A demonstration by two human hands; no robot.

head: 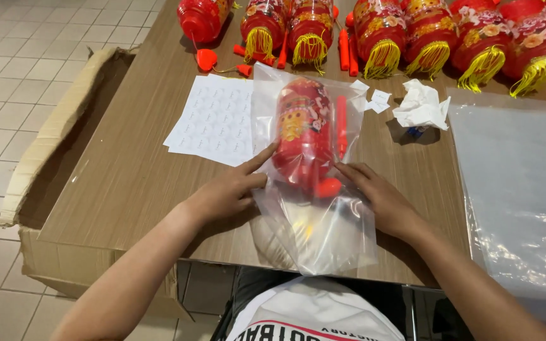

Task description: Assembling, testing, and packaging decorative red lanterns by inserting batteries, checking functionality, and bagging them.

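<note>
A red folded lantern (303,129) with a red stick lies inside a clear plastic bag (323,233) on the wooden table (127,170). My left hand (229,192) presses on the bag's left side, index finger stretched toward the lantern. My right hand (380,196) lies flat on the bag's right side, fingertips near the lantern's lower end. The bag's open end hangs over the table's near edge.
A sheet of white stickers (213,120) lies left of the bag. Several red lanterns with yellow tassels (387,38) line the far edge. Crumpled white paper (421,107) and a stack of clear bags (519,183) are at right. A cardboard box (52,158) stands left of the table.
</note>
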